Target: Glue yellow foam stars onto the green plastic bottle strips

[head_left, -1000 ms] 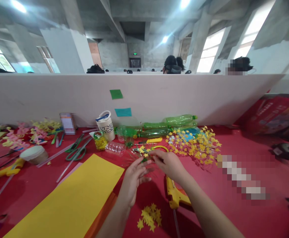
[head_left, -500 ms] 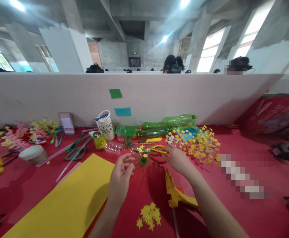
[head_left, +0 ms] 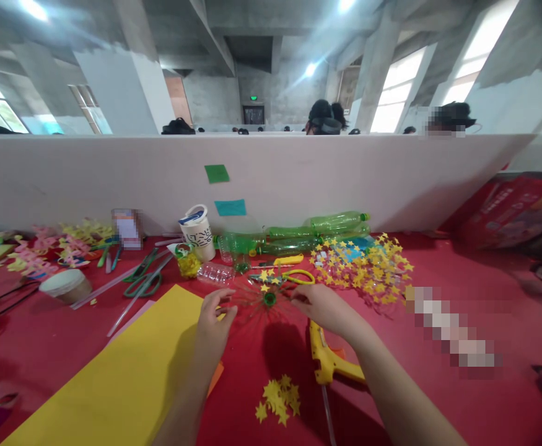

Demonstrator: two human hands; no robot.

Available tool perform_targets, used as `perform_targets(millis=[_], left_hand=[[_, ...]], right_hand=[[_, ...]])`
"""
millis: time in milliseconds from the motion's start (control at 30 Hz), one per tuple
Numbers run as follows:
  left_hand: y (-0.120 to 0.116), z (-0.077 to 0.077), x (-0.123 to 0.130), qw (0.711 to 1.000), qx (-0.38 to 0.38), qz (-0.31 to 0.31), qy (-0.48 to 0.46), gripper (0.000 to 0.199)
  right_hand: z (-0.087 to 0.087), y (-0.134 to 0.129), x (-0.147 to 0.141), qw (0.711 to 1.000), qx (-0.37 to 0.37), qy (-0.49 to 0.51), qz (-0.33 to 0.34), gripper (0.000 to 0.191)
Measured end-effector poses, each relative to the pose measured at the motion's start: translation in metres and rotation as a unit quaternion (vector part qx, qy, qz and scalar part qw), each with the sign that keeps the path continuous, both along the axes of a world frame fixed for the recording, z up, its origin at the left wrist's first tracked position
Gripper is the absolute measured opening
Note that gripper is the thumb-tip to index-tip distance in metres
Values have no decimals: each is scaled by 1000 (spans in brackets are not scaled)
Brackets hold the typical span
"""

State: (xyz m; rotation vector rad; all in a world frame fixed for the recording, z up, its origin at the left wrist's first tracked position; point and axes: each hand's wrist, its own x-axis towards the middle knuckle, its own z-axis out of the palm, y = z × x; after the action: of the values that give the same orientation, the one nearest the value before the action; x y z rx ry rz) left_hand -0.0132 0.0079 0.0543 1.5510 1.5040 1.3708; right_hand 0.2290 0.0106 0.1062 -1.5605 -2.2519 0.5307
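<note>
Between my hands stands a green bottle neck piece (head_left: 269, 299), its thin cut strips spread outward like spokes. Several small yellow stars (head_left: 264, 287) show at its far side. My left hand (head_left: 215, 316) hovers at the left of the strips, fingers curved and apart, holding nothing. On the right, my right hand (head_left: 319, 306) reaches in with bent, loosely parted fingers close to the strip ends; whether they touch is unclear. Just beyond it lie yellow-handled pliers (head_left: 301, 275). Nearer to me are a pile of yellow stars (head_left: 279, 399) and a yellow glue gun (head_left: 325, 356).
A yellow sheet (head_left: 126, 365) covers the left front. Green bottles (head_left: 293, 248), a white cup (head_left: 198, 235) and a clear bottle piece (head_left: 215, 272) line the partition (head_left: 113, 173). Star-tipped strands (head_left: 368, 272) stand at the right; green scissors (head_left: 144, 284) lie left.
My right hand has let go of the pliers, which now lie behind the bottle piece, and has come nearer. My left hand has drawn slightly left, away from the strips.
</note>
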Motion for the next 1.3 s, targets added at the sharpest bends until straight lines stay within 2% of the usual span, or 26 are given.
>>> perform_targets(millis=[133, 233, 367, 500, 600, 767, 833, 1067, 1200, 1300], left_hand=[[1, -9, 2, 998, -45, -19, -47, 24], [-1, -7, 3, 998, -46, 3, -52, 21], [-6, -1, 6, 999, -2, 36, -35, 18], [-8, -3, 10, 998, 50, 30, -6, 18], [-8, -5, 9, 999, 33, 31, -1, 19], [-6, -10, 4, 998, -13, 66, -21, 18], [-4, -14, 3, 997, -33, 63, -44, 19], [-4, -14, 3, 990, -85, 54, -101, 23], [-5, -12, 4, 987, -112, 53, -99, 30], [-5, -14, 8, 986, -121, 26, -113, 35]], right_hand=[[3, -2, 3, 1000, 7, 5, -4, 15], [8, -2, 5, 999, 29, 15, -21, 17], [12, -1, 1, 996, 54, 56, -51, 16], [11, -1, -8, 994, 57, 80, -43, 15], [11, 1, -3, 996, 55, 54, -52, 16], [11, 9, 22, 989, 60, 12, -134, 17], [7, 13, 26, 988, 55, 4, -145, 16], [-9, 16, 12, 992, 43, 10, -122, 17], [-9, 11, 8, 997, 2, 16, -77, 15], [-6, 4, 2, 999, -19, 23, -40, 14]])
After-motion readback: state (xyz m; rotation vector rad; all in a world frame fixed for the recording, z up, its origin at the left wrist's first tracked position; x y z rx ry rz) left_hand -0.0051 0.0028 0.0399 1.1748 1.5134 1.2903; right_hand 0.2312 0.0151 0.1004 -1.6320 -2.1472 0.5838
